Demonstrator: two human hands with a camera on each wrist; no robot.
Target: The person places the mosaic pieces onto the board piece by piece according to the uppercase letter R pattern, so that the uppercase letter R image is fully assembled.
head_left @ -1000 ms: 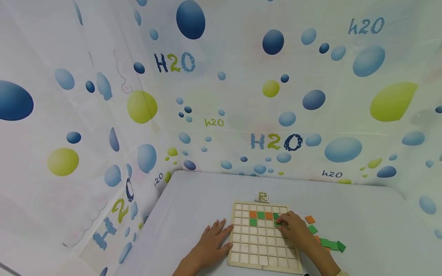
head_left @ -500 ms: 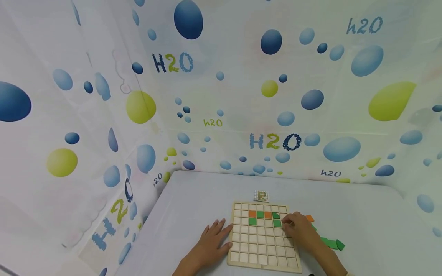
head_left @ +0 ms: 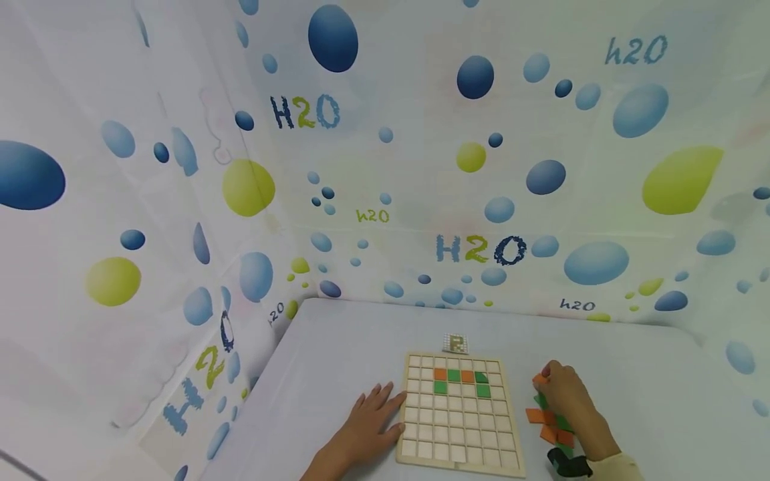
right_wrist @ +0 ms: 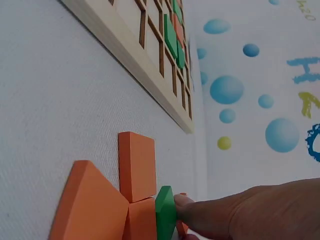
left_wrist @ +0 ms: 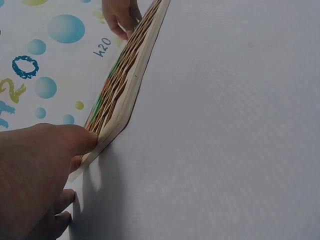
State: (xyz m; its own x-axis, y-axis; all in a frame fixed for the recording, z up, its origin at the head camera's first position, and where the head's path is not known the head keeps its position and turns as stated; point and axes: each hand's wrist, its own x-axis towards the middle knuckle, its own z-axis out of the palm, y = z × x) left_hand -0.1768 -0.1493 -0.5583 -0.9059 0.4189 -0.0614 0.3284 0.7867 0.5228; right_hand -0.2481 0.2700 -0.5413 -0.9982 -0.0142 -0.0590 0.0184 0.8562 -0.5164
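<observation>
My left hand [head_left: 368,427] lies with fingers spread on the table, fingertips and thumb against the left edge of a wooden grid board [head_left: 456,421]. Orange tiles [head_left: 467,377] and green tiles [head_left: 483,391] sit in its upper cells. A green tile with one rounded corner [head_left: 481,377] ends the upper row. Right of the board, my right hand [head_left: 568,394] pinches an orange square tile [head_left: 539,379] at the far end of the loose pile. In the right wrist view, a green tile [right_wrist: 165,212] partly hides that tile and the fingertips.
Loose orange tiles [head_left: 534,415] and green tiles [head_left: 541,401] lie on the table to the right, partly under my right hand. A small pattern card [head_left: 456,343] is behind the board. A printed curtain [head_left: 409,167] hangs beyond the table's far edge.
My right hand has left the green tile on the board's right side and moved right to the loose tiles, taking hold of an orange one. The left hand stays put.
</observation>
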